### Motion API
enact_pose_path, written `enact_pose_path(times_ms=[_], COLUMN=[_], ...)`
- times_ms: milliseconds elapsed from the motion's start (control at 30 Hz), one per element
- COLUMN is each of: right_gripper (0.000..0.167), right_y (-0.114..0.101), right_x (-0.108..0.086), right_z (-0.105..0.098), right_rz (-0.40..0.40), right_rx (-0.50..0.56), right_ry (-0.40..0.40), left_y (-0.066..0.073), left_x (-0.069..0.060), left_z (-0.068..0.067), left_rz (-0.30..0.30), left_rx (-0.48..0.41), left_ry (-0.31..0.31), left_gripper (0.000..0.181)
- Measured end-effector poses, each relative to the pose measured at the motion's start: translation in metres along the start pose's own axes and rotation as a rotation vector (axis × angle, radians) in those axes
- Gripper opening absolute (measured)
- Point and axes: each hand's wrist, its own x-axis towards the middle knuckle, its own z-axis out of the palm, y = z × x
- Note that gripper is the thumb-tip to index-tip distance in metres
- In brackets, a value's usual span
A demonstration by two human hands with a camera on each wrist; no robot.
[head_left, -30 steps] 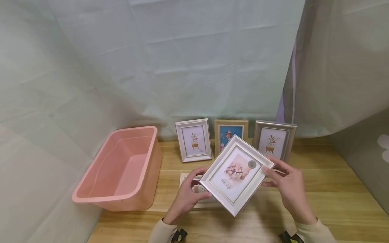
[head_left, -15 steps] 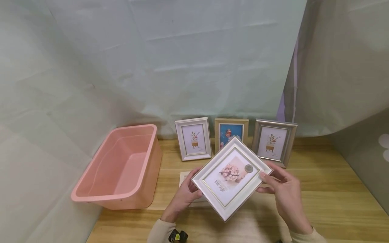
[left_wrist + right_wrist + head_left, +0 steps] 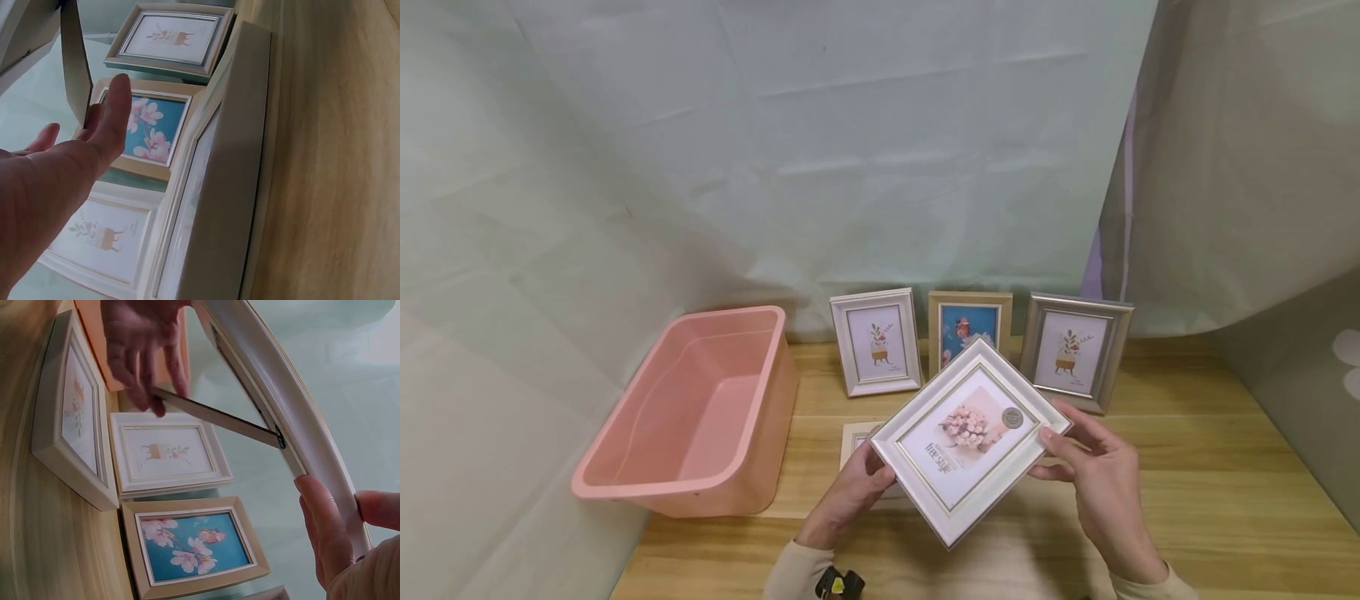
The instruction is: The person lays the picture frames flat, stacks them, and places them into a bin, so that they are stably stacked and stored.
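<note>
A white frame with a pink flower picture (image 3: 966, 433) is held tilted above the table in the head view. My right hand (image 3: 1108, 492) pinches its right corner between thumb and fingers. At its left corner is my left hand (image 3: 846, 500); in the right wrist view that hand (image 3: 147, 350) has its fingers at the end of the stand (image 3: 219, 417), which sticks out from the frame's back. Behind and below the held frame, a cream frame (image 3: 852, 435) stands mostly hidden.
Along the back stand a white frame (image 3: 912, 333), a tan frame with a blue picture (image 3: 934, 325) and a silver-grey frame (image 3: 1112, 358). A pink bin (image 3: 760, 467) sits on the wooden table (image 3: 1217, 500) at the left, before hanging cloth (image 3: 925, 167).
The held frame and both hands have shifted slightly left and toward me over the last second. The left fingers have moved further behind the frame. The standing frames and bin keep their places.
</note>
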Motion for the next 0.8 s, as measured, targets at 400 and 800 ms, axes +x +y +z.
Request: enact_pose_path(times_ms=[400,800], right_gripper=[0.041,0.042], right_y=[0.005,0.009], right_x=[0.0,0.001], right_z=[0.0,0.003], right_rz=[-0.002,0.022], right_rx=[0.014,0.032], right_ry=[0.023,0.072], left_y=[0.005,0.009], left_x=[-0.008,-0.007], left_z=[-0.002,0.019], left_rz=[0.017,0.144], left_rx=[0.199,0.216], left_ry=[0.184,0.416], left_gripper=[0.097,0.072])
